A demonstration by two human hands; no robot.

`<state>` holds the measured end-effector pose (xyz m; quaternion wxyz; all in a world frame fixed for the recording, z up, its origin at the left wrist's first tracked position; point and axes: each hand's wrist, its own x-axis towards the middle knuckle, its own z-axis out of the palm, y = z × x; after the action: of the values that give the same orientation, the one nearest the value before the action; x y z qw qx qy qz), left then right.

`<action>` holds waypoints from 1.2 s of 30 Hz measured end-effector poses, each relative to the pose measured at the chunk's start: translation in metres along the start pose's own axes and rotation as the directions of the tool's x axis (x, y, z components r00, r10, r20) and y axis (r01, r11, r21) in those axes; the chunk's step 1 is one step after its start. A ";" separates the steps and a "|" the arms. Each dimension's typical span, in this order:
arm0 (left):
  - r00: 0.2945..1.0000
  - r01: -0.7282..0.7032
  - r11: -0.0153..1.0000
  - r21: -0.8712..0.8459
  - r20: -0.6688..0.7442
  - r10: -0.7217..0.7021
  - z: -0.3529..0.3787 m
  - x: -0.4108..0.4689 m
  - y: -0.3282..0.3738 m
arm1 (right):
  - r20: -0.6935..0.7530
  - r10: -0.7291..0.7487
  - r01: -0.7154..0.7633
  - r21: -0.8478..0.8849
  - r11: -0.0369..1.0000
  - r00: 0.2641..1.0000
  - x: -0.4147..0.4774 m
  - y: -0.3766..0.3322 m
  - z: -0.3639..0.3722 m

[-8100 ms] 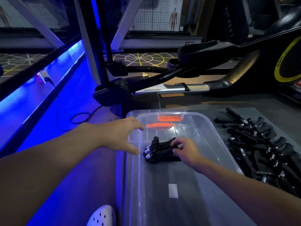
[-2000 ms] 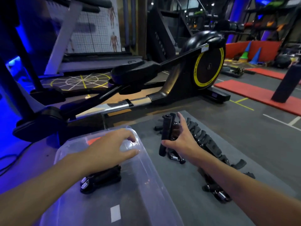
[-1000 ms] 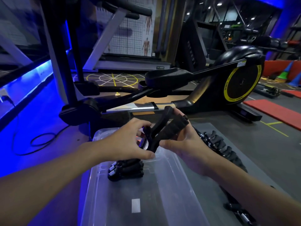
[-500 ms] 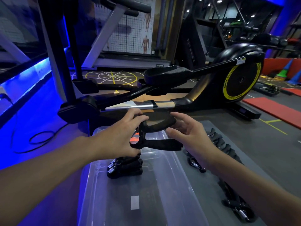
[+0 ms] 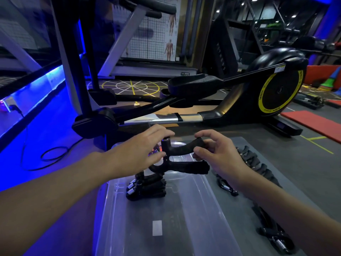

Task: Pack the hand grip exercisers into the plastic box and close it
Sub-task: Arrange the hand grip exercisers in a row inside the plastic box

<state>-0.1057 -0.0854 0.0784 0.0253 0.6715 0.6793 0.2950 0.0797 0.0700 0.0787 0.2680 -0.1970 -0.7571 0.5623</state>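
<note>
A black hand grip exerciser (image 5: 181,159) is held in the air above the far end of the clear plastic box (image 5: 195,209). My left hand (image 5: 142,154) pinches its spring end. My right hand (image 5: 219,154) pinches the tip of its upper handle; the lower handle sticks out free to the right. Inside the box lies a small stack of black exercisers (image 5: 145,187) with silver springs. More exercisers (image 5: 258,167) lie in a row on the grey mat to the right of the box.
An elliptical trainer (image 5: 239,93) with a yellow-ringed wheel stands just beyond the box. A black cable (image 5: 46,154) lies on the blue-lit floor at left. Red mats (image 5: 313,121) lie at the far right. A loose exerciser (image 5: 276,239) lies near my right forearm.
The exerciser came from the mat to above the box, passing into both hands. In the last half second my right hand closed its fingers on the upper handle's tip.
</note>
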 end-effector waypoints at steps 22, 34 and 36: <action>0.987 0.111 0.993 0.042 0.114 -0.115 -0.008 -0.019 -0.025 | 0.168 -0.278 0.324 -0.538 0.778 0.946 0.017 0.027 0.024; 0.960 0.159 0.960 0.229 0.192 -0.205 -0.016 -0.039 -0.044 | 0.174 -0.097 0.162 -0.416 0.895 0.980 0.026 0.048 0.060; 0.953 0.176 0.952 0.249 0.197 -0.228 -0.019 -0.044 -0.047 | 0.179 -0.069 0.141 -0.430 0.892 0.981 0.028 0.058 0.067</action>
<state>-0.1520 -0.1295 0.0572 0.0543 0.6253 0.7671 0.1330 0.0161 0.0534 0.0132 0.1856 -0.1657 -0.8931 0.3749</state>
